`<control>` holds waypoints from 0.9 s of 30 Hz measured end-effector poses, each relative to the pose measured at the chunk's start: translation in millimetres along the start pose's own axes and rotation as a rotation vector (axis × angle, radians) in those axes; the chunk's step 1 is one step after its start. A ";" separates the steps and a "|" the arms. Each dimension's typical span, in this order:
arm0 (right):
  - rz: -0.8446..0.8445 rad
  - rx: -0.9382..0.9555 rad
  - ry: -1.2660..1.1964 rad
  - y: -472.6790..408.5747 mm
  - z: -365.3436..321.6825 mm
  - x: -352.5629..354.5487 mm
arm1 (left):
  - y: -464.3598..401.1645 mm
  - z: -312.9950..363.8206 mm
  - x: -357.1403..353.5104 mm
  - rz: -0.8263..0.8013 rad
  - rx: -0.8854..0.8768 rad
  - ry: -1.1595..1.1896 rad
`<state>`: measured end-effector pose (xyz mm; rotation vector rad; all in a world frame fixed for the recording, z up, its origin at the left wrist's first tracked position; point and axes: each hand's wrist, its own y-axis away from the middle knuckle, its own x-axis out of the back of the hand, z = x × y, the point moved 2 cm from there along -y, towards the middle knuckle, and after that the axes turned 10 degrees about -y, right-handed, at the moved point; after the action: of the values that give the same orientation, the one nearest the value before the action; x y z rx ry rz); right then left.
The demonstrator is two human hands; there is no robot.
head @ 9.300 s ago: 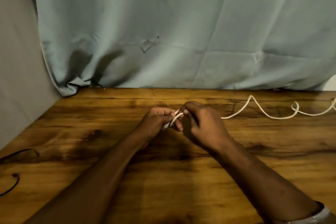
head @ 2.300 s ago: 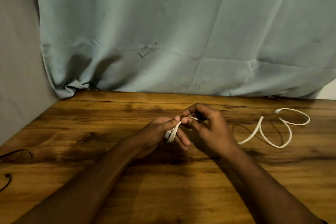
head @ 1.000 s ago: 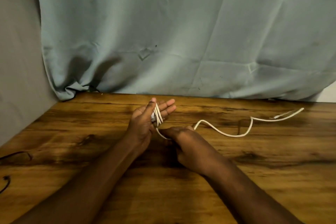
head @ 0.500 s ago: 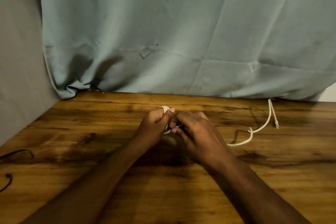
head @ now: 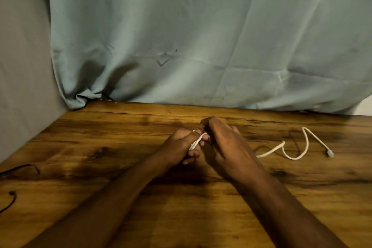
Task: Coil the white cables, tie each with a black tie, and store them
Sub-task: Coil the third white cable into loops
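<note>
We see the left hand (head: 181, 144) gripping loops of the white cable (head: 198, 140) above the table (head: 120, 147) — the right hand (head: 223, 143) pinches it too; its loose end trails rightward.

Makeshift home corner: curtain (head: 201, 36), wooden table (head: 120, 147)

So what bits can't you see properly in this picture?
- Head view: how many loops of the white cable are wound; the left hand and right hand cover them.
- The cable's plug is too small to tell its type.
- The black ties run off the left edge.
- The table's back edge hides under the curtain.
</note>
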<state>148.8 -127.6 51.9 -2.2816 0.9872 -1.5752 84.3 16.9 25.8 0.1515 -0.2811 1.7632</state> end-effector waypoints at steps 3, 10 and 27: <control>0.054 0.029 -0.085 -1.8 12.9 -3.2 | 3.3 2.1 -1.1 -0.044 0.034 0.144; 0.089 -0.093 -0.738 -6.5 23.8 -18.8 | 10.0 11.9 -8.6 -0.048 0.002 0.226; 0.189 -0.304 -1.326 -10.5 9.7 -33.5 | 10.9 22.2 -13.9 0.073 -0.008 0.483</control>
<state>154.6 -100.9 27.9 -2.5102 0.9394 0.3207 75.4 -4.3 42.4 -0.2929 0.0577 1.8098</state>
